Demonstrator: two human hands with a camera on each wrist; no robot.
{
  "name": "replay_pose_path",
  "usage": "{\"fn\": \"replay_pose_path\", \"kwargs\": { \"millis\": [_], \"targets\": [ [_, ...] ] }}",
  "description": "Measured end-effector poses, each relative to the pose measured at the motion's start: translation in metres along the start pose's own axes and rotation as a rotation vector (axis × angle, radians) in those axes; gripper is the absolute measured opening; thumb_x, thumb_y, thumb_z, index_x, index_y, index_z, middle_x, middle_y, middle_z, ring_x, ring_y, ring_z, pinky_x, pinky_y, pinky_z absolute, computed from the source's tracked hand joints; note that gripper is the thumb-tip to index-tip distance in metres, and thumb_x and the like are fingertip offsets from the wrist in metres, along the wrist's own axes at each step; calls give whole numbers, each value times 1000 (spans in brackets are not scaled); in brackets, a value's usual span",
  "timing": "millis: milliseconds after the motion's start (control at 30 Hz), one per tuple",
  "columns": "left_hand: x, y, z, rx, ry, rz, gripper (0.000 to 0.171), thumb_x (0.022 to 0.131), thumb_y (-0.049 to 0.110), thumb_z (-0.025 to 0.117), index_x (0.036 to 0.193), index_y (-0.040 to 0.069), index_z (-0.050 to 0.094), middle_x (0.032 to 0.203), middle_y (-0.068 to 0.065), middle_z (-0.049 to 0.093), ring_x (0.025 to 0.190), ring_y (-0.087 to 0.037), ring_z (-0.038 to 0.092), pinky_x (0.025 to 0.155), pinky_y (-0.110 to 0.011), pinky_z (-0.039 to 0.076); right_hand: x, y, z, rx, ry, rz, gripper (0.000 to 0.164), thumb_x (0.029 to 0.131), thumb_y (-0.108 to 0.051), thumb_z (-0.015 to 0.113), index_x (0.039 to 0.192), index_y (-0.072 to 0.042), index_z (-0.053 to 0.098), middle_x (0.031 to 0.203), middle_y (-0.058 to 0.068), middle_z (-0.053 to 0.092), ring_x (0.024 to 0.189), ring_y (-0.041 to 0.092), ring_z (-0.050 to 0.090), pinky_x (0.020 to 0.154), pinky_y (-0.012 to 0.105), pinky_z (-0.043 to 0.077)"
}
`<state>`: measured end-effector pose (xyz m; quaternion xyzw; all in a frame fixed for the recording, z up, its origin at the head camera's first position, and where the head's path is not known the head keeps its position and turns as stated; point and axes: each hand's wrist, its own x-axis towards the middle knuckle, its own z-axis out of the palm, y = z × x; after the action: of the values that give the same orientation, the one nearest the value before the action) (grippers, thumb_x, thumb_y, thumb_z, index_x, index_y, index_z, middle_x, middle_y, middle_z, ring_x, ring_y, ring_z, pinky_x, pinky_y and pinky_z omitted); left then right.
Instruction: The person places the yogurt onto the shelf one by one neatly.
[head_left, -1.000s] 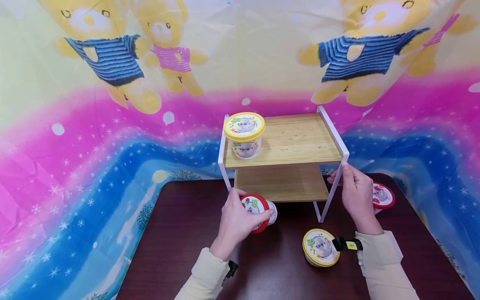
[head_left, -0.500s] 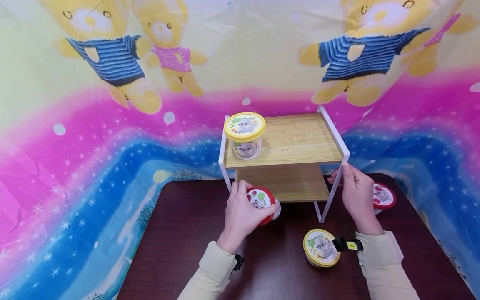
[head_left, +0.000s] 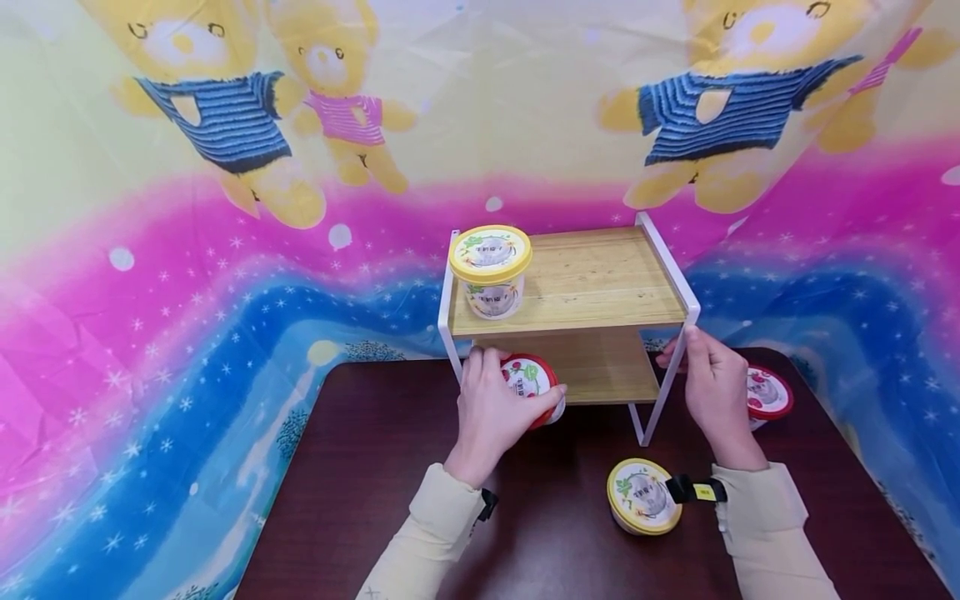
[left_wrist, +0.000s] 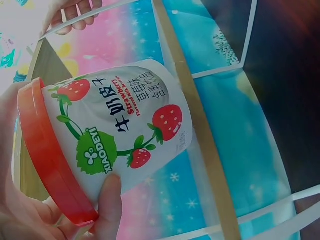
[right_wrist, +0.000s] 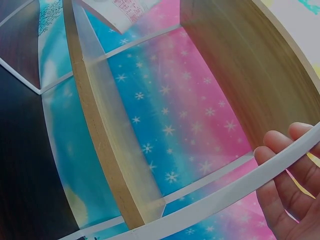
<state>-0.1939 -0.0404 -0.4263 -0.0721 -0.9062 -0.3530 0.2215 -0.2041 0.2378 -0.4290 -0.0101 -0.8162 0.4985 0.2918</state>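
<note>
My left hand point(head_left: 491, 410) grips a tub of strawberry milk drink point(left_wrist: 125, 117) by its red lid, thumb on the white side. In the head view the tub is tilted at the front of the lower wooden shelf point(head_left: 600, 367), left of its middle; part of it is hidden by the hand. The left wrist view has its base close to that shelf's edge. My right hand point(head_left: 717, 396) holds the white metal frame of the two-tier rack point(head_left: 682, 283) at its front right post. Its fingers point(right_wrist: 282, 177) curl behind the white bar.
A yellow-lidded tub point(head_left: 491, 271) stands on the upper shelf's left end. Another yellow-lidded tub point(head_left: 643, 497) is on the dark table point(head_left: 360, 483), near the right wrist strap. Beyond the right hand is a second red-lidded tub point(head_left: 768, 393). A printed cloth hangs behind.
My left hand has carried the strawberry tub up and to the right, from before the rack to the lower shelf's front. The right hand has stayed on the frame.
</note>
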Motion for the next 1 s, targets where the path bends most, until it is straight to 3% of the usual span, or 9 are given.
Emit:
{"fn": "replay_pose_path", "kwargs": {
  "millis": [267, 433, 567, 767, 1000],
  "targets": [
    [13, 8, 2, 107, -11, 6, 97, 70, 68, 81, 136, 5, 47, 121, -11, 57, 113, -26, 52, 89, -45, 54, 0, 0, 0, 1, 2, 8, 51, 110, -39, 44, 94, 1, 71, 86, 7, 72, 77, -5, 66, 74, 12, 50],
    [23, 5, 6, 178, -1, 53, 94, 71, 69, 79, 130, 0, 54, 113, -14, 62, 109, -28, 56, 93, -46, 51, 0, 1, 0, -3, -7, 21, 52, 110, -40, 43, 94, 1, 70, 87, 7, 71, 77, -5, 66, 75, 11, 50],
    [31, 1, 8, 202, -4, 69, 89, 73, 68, 78, 128, 2, 58, 107, -12, 67, 106, -27, 60, 93, -44, 52, -1, 0, 0, -12, -9, 32, 52, 110, -41, 43, 95, 0, 70, 88, 9, 71, 78, -6, 65, 75, 11, 49],
    [39, 0, 10, 163, -39, 37, 96, 73, 64, 80, 145, 11, 45, 131, -9, 55, 120, -28, 51, 87, -43, 56, 0, 0, 0, -14, -10, 20, 52, 110, -40, 43, 95, 1, 70, 88, 11, 72, 78, -6, 65, 75, 11, 49],
    [47, 0, 13, 168, -22, 46, 91, 71, 64, 82, 140, 14, 50, 130, -6, 56, 115, -24, 55, 78, -39, 58, 0, 0, 0, 14, 1, 10, 51, 110, -38, 44, 94, 2, 71, 86, 9, 72, 76, -5, 66, 74, 12, 50]
  ]
}}
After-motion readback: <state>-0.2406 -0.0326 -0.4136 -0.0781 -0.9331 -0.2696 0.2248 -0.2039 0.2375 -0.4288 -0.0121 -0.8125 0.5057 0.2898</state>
